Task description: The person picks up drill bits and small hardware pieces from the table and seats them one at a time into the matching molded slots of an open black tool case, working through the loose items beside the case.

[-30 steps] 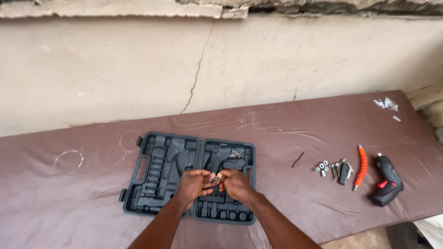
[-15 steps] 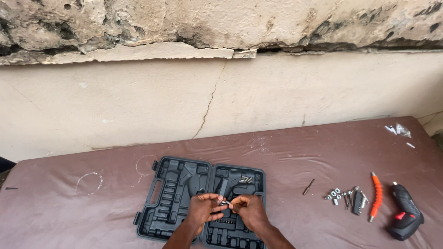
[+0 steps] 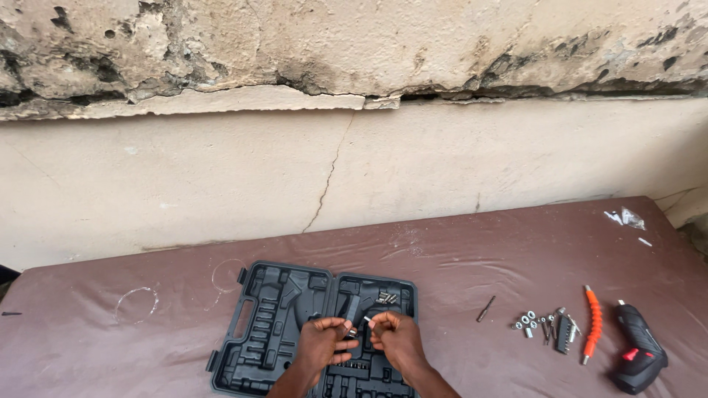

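I see left hand (image 3: 324, 345) and right hand (image 3: 394, 339) over the open tool case (image 3: 254, 346), fingers pinching 1 small metal bit (image 3: 366, 320); cordless screwdriver (image 3: 639, 357) well right of case.

Matt black plastic tool case (image 3: 273, 332) lies on a smooth brown table covering (image 3: 457, 258); shiny metal bits (image 3: 527, 322) beside.

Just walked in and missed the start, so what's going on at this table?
A person stands at a brown-covered table with both hands over an open dark grey plastic tool case. The left hand and right hand pinch small metal bits between the fingertips, above the case's moulded slots. To the right lie a loose dark bit, a cluster of small silver sockets, an orange flexible shaft and a black and red cordless screwdriver.
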